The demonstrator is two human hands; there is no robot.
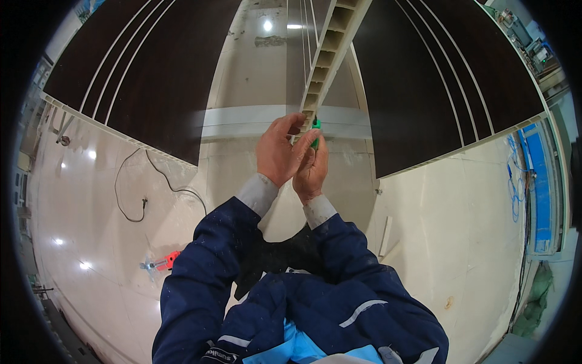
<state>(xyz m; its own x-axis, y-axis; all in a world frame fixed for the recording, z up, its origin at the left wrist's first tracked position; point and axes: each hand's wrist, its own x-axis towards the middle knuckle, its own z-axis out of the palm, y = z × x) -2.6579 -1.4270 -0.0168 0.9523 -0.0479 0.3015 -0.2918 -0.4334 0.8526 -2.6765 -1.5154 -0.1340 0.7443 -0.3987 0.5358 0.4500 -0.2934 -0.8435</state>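
Note:
A hollow-core panel (pixel 326 60), cream along its edge with a row of open cells, stands on edge before me and runs away from my hands. My left hand (pixel 280 151) has its fingers curled around the panel's near end. Just right of it and slightly lower, my right hand (pixel 312 171) is closed around a small green object (pixel 316 128), held against the panel's near end. Only part of the green object shows; its kind is hidden by my fingers and thumb.
Dark panels with pale stripes lie raised at left (pixel 163 79) and right (pixel 418 91). A pale bar (pixel 242 121) crosses between them. On the floor are a black cable (pixel 159 173), a red tool (pixel 167 261) and a pale strip (pixel 386 236). Blue cable (pixel 515 188) hangs at far right.

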